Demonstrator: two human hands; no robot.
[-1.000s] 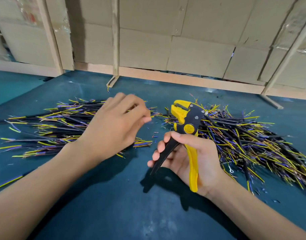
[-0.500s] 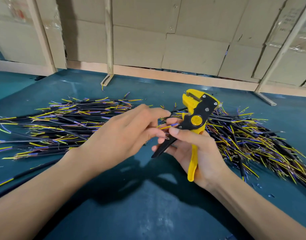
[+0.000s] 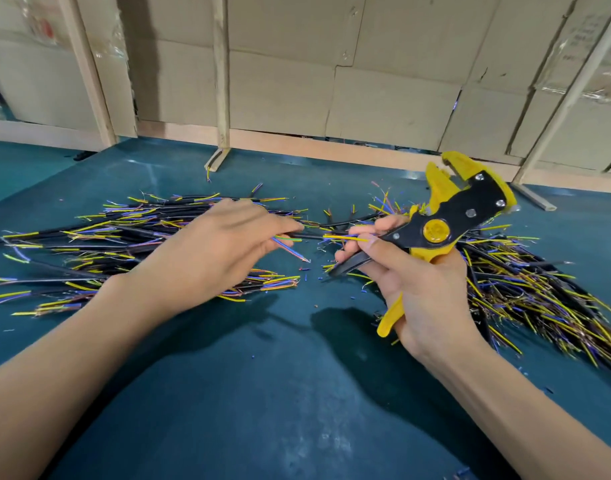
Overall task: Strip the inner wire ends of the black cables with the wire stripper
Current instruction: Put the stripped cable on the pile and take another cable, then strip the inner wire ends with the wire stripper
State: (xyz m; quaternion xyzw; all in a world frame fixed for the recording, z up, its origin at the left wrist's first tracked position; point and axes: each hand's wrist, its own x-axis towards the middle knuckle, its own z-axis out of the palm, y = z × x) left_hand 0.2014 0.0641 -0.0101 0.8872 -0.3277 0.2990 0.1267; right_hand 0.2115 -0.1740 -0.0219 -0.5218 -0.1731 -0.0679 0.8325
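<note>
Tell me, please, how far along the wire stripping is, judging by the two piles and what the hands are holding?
Done: unclear; bits of cut insulation dot the mat, so some ends seem stripped. In hand: the left hand pinches one black cable, and the right hand grips the wire stripper, head raised clear of the wires. Left: the left pile and the right pile are both large; which is finished is unclear.
</note>
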